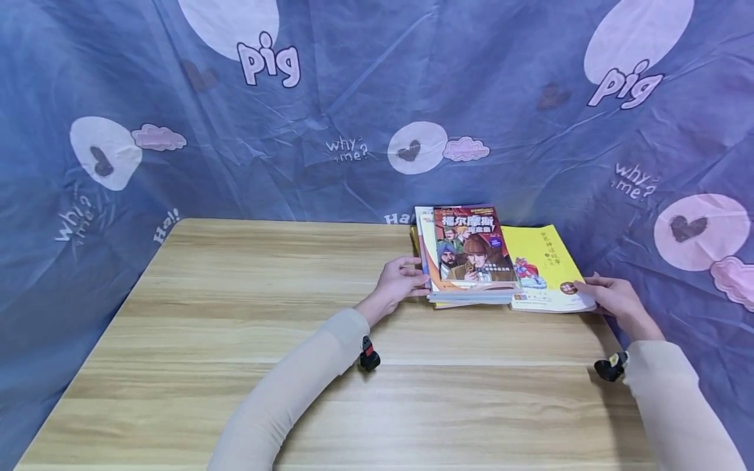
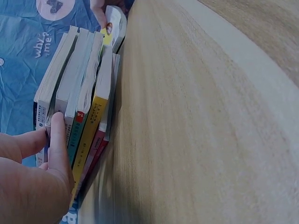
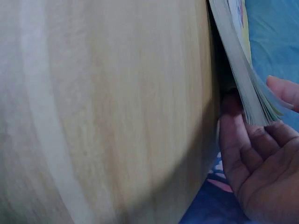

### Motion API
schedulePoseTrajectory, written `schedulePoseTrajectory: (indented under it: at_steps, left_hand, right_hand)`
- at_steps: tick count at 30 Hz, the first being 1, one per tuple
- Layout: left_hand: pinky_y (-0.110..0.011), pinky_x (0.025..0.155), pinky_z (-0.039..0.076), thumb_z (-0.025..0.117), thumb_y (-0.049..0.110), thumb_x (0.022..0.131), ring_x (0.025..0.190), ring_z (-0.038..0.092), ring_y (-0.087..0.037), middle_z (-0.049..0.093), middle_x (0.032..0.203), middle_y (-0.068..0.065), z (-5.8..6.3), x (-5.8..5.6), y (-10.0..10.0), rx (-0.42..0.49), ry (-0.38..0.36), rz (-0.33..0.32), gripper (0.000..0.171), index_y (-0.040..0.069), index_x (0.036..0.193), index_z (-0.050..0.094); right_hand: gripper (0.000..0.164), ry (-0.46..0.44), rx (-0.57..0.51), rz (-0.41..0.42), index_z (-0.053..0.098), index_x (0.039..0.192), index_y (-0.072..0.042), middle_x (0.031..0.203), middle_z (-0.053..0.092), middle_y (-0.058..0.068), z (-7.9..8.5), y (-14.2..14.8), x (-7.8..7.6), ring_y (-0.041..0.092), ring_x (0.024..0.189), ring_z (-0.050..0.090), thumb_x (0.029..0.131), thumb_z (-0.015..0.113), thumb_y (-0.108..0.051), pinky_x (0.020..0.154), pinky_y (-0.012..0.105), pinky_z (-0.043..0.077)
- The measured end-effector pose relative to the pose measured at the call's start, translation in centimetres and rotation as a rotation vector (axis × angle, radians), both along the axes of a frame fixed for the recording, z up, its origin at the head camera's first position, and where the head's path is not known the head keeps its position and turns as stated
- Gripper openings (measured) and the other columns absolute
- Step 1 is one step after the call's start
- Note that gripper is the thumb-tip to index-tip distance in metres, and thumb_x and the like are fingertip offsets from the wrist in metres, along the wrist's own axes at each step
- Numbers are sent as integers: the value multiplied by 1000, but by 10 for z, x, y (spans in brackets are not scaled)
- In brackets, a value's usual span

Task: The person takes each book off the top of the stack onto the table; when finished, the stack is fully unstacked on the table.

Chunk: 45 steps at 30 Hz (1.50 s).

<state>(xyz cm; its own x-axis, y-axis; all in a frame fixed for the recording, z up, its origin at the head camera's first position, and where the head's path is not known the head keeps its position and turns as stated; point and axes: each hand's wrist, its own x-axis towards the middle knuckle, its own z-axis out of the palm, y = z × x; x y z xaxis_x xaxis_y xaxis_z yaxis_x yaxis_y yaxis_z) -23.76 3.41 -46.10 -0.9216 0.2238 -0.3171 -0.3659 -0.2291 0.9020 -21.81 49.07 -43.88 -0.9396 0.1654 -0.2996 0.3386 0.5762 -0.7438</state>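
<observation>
- The left hand [image 1: 403, 280], fingers extended, touches spines on the book stack's [image 1: 471, 258] left side.
- The right hand [image 1: 614, 299] pinches the yellow paperback [image 1: 544, 265], just right of the book stack.

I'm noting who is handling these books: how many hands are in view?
2. The left hand touches the left side of the book stack; the right hand grips the near right corner of the yellow book.

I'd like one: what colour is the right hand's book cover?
The cover is mostly yellow, whitish at the bottom; clearest in the head view.
</observation>
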Motion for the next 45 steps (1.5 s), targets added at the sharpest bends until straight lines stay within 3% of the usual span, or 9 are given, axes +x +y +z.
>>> schedulePoseTrajectory:
  at_steps: [1, 6, 10, 13, 16, 20, 31, 37, 45]
  left_hand:
    - [-32, 82, 71, 70, -12, 94, 80, 74, -19, 66, 107, -11, 0, 0, 0, 0, 1, -1, 51, 2, 142, 60]
    - [-34, 84, 72, 70, -12, 93, 79, 74, -19, 67, 109, -12, -2, -1, 0, -5, 9, -4, 52, 2, 143, 59]
    - [-35, 86, 71, 70, -12, 93, 81, 74, -19, 67, 109, -12, -2, -1, 0, -8, 12, -9, 52, 2, 143, 59]
    - [-38, 89, 71, 70, -11, 94, 81, 74, -19, 66, 109, -12, -1, -1, 0, -12, 13, -10, 52, 2, 143, 59]
    - [-40, 92, 70, 70, -11, 94, 81, 74, -19, 67, 110, -12, -1, -1, 0, -14, 12, -10, 52, 2, 143, 59]
    - [-41, 94, 70, 70, -11, 94, 82, 74, -19, 66, 112, -13, -1, -1, 0, -10, 11, -13, 53, 1, 144, 59]
    - [-33, 84, 71, 69, -11, 95, 84, 74, -20, 64, 109, -12, 0, 0, 0, -15, 16, -21, 52, 1, 144, 58]
    - [-33, 85, 71, 69, -12, 95, 84, 74, -19, 64, 108, -10, 1, 1, -1, -6, 17, -23, 53, 1, 145, 58]
    - [-32, 84, 71, 70, -11, 94, 80, 74, -17, 66, 108, -11, 1, 0, -1, -12, 23, -28, 53, 0, 144, 58]
  right_hand:
    - [74, 15, 100, 18, 41, 151, 18, 168, 16, 36, 1, -2, 0, -12, 71, 52, 106, 58, -39, 60, 15, 57]
    - [59, 117, 387, 8, 62, 137, 11, 144, 56, 36, 8, -8, 5, 4, 71, 57, 105, 59, -39, 58, 21, 50]
    - [50, 204, 484, -27, 70, 129, 2, 126, 70, 32, 19, -18, 10, 5, 77, 56, 104, 61, -40, 60, 23, 46]
    - [49, 255, 451, -27, 72, 128, 0, 116, 77, 24, 26, -31, 10, -7, 75, 54, 104, 62, -41, 59, 20, 48]
    - [51, 276, 321, -4, 69, 132, 5, 91, 81, -5, 32, -47, 9, -15, 72, 55, 104, 63, -38, 59, 15, 55]
    - [55, 262, 82, 35, 58, 139, 12, 81, 64, -39, 35, -70, 4, -11, 74, 66, 105, 65, -31, 62, 19, 65]
    - [62, 219, -126, 89, 50, 147, 14, 82, 67, -35, 39, -131, -10, -6, 76, 71, 105, 67, -29, 70, 21, 69]
    - [64, 232, -90, 63, 57, 142, 12, 76, 64, -30, 36, -149, -17, -6, 65, 65, 101, 72, -33, 65, 16, 65]
    - [65, 212, -43, 53, 62, 139, 8, 75, 63, -26, 31, -150, -22, -4, 67, 63, 98, 76, -41, 64, 16, 64]
